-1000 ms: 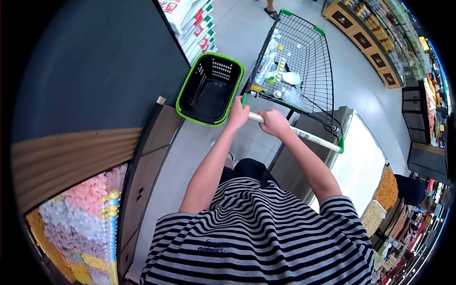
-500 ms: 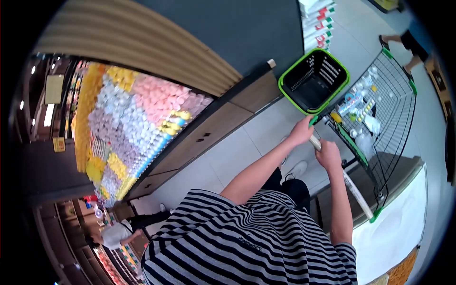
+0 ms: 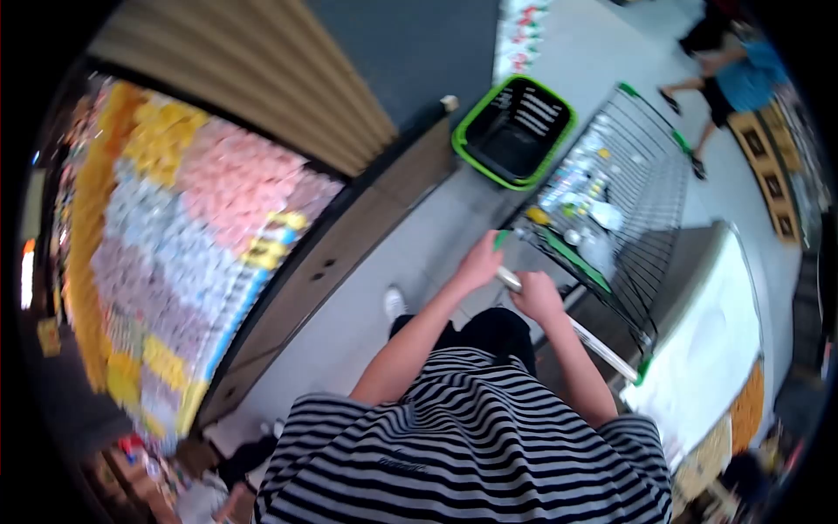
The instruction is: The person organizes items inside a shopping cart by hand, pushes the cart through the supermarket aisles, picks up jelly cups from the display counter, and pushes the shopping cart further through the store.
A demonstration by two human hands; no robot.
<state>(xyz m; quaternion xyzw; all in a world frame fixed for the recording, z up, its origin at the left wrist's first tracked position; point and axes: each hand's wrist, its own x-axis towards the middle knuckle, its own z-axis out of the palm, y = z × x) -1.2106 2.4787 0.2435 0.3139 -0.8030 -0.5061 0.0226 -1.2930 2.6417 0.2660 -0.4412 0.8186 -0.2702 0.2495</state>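
Note:
Both my hands are closed around the pale handle bar (image 3: 604, 351) of a wire shopping cart. My left hand (image 3: 480, 262) grips the bar's left end, beside the green end piece. Close to it, my right hand (image 3: 539, 298) wraps the bar nearer its middle. The cart (image 3: 650, 205) has a dark wire basket with green corners. Inside lie several packaged goods, among them a clear plastic bag (image 3: 596, 253) and a yellow item (image 3: 537, 215); most are blurred.
A black basket with a green rim (image 3: 559, 157) stands just left of the cart. Along the left runs a shelf of colourful small packages (image 3: 236, 188). A white-topped counter (image 3: 698, 349) is at right. A person in blue (image 3: 755, 79) walks ahead; another person (image 3: 205, 502) is at lower left.
The cart, basket and my hands have shifted left in view. The person in blue shows more fully, and the white counter is nearer. My grip on the handle looks the same.

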